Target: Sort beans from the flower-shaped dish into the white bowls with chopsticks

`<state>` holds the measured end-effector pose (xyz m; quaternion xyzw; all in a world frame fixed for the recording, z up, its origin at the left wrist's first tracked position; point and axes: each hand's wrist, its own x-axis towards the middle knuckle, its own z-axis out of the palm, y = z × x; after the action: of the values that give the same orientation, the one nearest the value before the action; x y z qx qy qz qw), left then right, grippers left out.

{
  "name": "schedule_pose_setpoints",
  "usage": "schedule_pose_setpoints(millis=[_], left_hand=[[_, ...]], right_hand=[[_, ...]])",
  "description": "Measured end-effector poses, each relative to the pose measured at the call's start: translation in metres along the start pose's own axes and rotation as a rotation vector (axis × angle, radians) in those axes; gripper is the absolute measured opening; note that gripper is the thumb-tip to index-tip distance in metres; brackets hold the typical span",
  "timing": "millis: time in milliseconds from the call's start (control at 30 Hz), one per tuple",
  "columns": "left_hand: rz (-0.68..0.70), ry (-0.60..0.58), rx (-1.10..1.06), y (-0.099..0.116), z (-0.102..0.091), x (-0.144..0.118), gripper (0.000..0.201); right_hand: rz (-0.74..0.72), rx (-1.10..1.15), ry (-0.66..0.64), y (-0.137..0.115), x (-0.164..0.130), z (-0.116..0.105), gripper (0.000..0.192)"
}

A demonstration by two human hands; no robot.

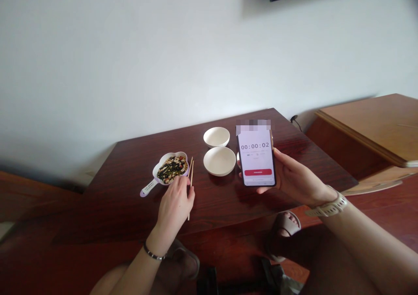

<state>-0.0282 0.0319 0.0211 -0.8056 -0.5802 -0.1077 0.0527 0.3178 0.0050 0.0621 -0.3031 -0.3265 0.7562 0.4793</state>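
The right hand (pixel 294 175) is wrapped around a phone (pixel 256 158), holding it upright over the table (pixel 130 208) with the screen facing the wearer; a timer shows on it. The left hand (pixel 174 203) lies on the chopsticks (pixel 190 179), fingers curled over their lower half but not yet lifting them. The sticks rest flat on the wood, tips pointing to twelve o'clock.

At ten o'clock from the left hand sits a small scoop (pixel 168 169) filled with mixed beans (pixel 172 168), its handle trailing toward seven. At two o'clock stand two white bowls (pixel 219 161), one behind the other, both bare inside.

The chopsticks look thin, stiff and light, probably bamboo, so they should roll easily on the polished top; I would take them around the upper third, near the thick ends. The beans look small, hard and smooth, likely to slip from the tips. The phone seems slick and wants a firm grip.
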Motion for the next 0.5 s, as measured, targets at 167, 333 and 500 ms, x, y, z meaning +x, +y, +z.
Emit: schedule_pose_setpoints(millis=[167, 333, 500], left_hand=[[-0.002, 0.0, -0.01, -0.002, 0.002, -0.001, 0.009], [-0.004, -0.029, -0.021, -0.003, 0.001, -0.002, 0.01], [-0.009, -0.04, -0.02, -0.002, -0.002, -0.005, 0.014]], right_hand=[[-0.015, -0.012, 0.042, -0.01, 0.0, -0.002, 0.052], [-0.138, -0.063, 0.152, -0.037, 0.0, -0.012, 0.051], [-0.335, -0.364, 0.411, -0.06, 0.005, -0.052, 0.056]])
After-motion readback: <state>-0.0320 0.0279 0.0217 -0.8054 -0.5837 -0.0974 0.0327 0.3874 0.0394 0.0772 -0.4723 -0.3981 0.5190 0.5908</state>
